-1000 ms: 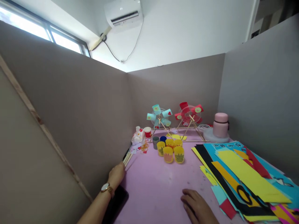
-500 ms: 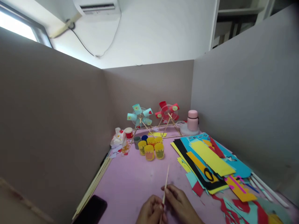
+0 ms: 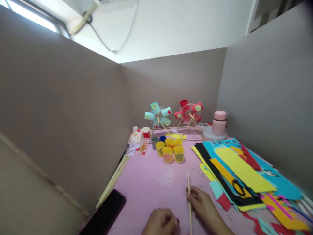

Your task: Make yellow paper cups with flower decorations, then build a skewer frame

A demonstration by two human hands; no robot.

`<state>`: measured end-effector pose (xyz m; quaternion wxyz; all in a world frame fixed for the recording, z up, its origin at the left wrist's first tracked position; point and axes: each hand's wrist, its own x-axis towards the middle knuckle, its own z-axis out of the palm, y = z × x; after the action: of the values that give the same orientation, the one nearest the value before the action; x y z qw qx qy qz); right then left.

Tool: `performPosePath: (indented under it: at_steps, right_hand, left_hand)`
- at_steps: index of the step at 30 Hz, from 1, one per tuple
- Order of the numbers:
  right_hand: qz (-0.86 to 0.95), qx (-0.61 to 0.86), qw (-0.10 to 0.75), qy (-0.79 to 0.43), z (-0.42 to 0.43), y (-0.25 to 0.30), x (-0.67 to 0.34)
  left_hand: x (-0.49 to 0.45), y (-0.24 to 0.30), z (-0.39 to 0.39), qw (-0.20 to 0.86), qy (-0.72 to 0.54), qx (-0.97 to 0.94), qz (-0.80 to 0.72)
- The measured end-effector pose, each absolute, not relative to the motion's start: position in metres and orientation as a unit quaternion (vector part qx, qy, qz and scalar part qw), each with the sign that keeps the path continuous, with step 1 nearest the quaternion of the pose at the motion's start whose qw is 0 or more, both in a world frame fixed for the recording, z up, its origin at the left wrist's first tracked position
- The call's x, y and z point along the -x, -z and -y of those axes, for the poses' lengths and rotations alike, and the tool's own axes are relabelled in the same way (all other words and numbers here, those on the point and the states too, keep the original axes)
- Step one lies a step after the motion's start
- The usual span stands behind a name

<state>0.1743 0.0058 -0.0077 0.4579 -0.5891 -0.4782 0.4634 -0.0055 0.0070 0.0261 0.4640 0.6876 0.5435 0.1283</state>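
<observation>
1. The person's right hand is pinching a thin wooden stick between thumb and fingers, the rest of the hand curling in loosely.
2. The stick is pointing away from the person, above the near part of the pink table, its lower end running out of sight.
3. The left hand is curling its fingers inward just beside the stick, apart from it; whether it is gripping anything, I cannot tell.
4. Beyond the stick's tip, a cluster of yellow paper cylinders is standing in the way, with a gray one and a dark blue one beside it.
5. Farther back, a light blue wheel and a red wheel are standing on stick frames, a pink flask to their right.
6. Colored sheets are crowding the right side, black-handled scissors lying among them and a red scrap resting near the right hand.
7. Along the left partition, a phone and more sticks are lying.
</observation>
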Motion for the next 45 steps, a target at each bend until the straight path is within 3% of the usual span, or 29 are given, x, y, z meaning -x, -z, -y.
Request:
performPosePath:
  at_steps: [6, 13, 18, 21, 29, 35, 39, 45]
  right_hand:
    - [0.541, 0.637, 0.429, -0.342, -0.006, 0.024, -0.177]
    - [0.571, 0.632, 0.423, -0.309, -0.001, 0.029, -0.177]
    - [0.598, 0.623, 0.371, -0.341, 0.0, 0.026, -0.183]
    - [0.593, 0.61, 0.388, -0.355, 0.0, 0.023, -0.186]
    - [0.579, 0.597, 0.427, -0.354, 0.0, 0.007, -0.18]
    - [0.602, 0.643, 0.39, -0.268, -0.014, -0.017, -0.187]
    - [0.603, 0.686, 0.352, -0.206, -0.02, -0.014, -0.188]
    - [0.624, 0.702, 0.308, -0.152, -0.015, -0.002, -0.173]
  left_hand:
    - [0.092, -0.075, -0.08, 0.129, -0.113, -0.662, -0.73]
    - [0.133, -0.06, -0.125, -0.007, 0.015, -0.602, -0.798]
    - [0.128, -0.056, -0.131, -0.009, 0.053, -0.618, -0.784]
    - [0.128, -0.066, -0.132, -0.001, 0.049, -0.625, -0.779]
    - [0.086, -0.116, -0.093, 0.025, -0.092, -0.69, -0.718]
    - [0.008, -0.061, -0.044, 0.255, -0.101, -0.77, -0.576]
    - [-0.009, -0.028, -0.044, 0.258, -0.111, -0.767, -0.578]
    - [-0.005, -0.02, -0.05, 0.25, -0.129, -0.775, -0.566]
